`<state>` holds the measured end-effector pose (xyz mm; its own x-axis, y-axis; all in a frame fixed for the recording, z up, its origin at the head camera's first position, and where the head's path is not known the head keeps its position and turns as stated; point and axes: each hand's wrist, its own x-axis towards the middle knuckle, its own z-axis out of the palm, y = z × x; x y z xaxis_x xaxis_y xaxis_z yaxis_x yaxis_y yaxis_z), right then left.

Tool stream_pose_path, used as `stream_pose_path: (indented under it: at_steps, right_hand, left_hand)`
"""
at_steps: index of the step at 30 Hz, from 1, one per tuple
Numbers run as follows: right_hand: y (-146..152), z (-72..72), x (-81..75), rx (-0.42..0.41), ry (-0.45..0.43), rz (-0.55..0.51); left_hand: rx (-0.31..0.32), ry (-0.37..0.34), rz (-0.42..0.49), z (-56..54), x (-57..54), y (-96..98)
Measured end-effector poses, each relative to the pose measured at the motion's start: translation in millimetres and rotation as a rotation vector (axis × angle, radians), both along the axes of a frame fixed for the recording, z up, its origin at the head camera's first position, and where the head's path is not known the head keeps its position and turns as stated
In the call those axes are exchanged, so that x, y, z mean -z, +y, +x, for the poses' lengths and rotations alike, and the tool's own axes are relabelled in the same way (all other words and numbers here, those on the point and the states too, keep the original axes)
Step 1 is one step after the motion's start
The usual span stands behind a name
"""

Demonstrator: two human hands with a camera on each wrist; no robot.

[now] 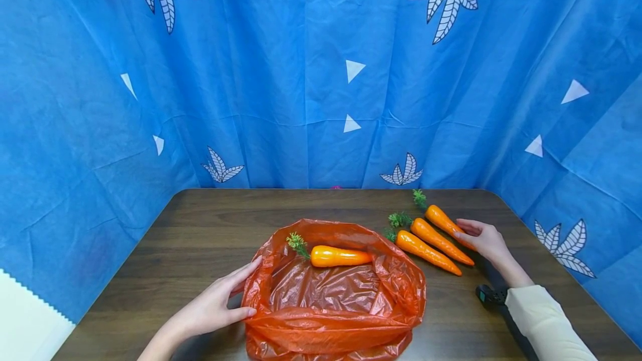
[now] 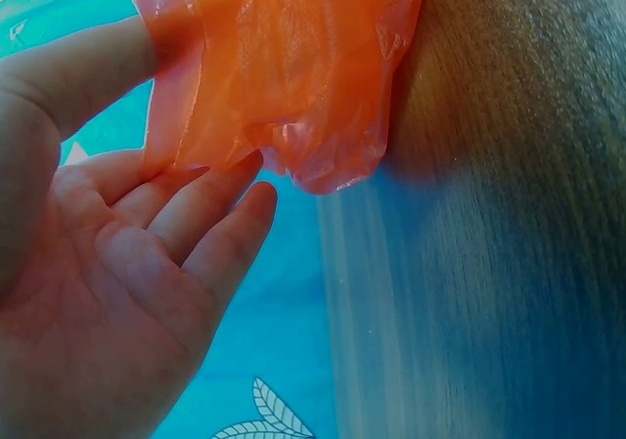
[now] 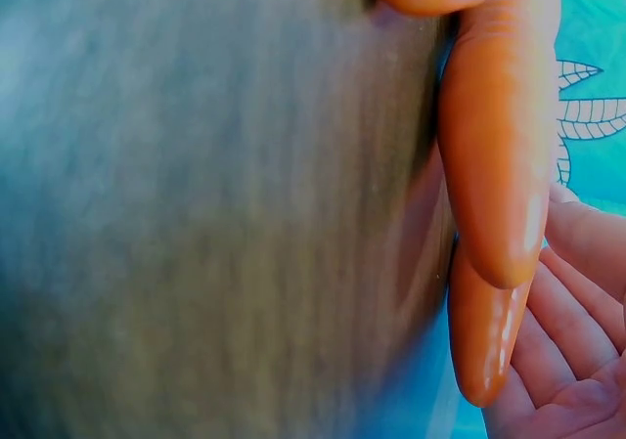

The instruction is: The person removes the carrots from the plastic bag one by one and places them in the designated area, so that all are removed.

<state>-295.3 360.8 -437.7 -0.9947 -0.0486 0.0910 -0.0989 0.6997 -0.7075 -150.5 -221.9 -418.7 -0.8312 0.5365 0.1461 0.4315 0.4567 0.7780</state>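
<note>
A person works with two bare hands at a dark wood-grain tabletop, a red plastic bag standing wide open at its near side. The left hand rests against the bag's left side, thumb and fingers spread along the plastic; its grip is loose, the fingers extended rather than clenched. Inside the bag's mouth, toward the far wall, lies one orange carrot, its feathery green top pointing left and its narrow end toward the right. To the right of the bag, three more carrots lie side by side at a slant, leafy ends toward the back and tips toward the right front: the nearest carrot, the middle carrot and the farthest carrot. The right hand reaches the tapered part of the farthest one, thumb and fingers about it; whether that grip has tightened on the carrot or merely touches it cannot be told. A pale sleeve covers the right forearm, with a dark device beside its cuff. Behind, a blue curtain printed with leaves and white triangles hangs in folds.
</note>
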Motion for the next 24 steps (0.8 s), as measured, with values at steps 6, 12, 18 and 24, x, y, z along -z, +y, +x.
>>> stream_pose_path:
  at_steps: [6,12,18,24]
  right_hand:
    - [-0.4,0.1,-0.9,0.021,-0.014,-0.008]
    - [0.0,-0.3,-0.9,0.013,0.002,-0.013]
    - [-0.4,0.2,-2.9,0.012,0.005,-0.025]
    - [-5.5,2.6,-7.6,0.005,0.021,-0.039]
  left_hand:
    - [-0.013,0.003,-0.016,0.1,-0.5,-0.1]
    - [-0.015,0.003,-0.017,0.3,-0.3,-0.2]
    - [-0.021,0.028,-0.026,0.7,-1.0,0.0]
    - [-0.018,0.039,-0.025,1.1,-1.8,0.1]
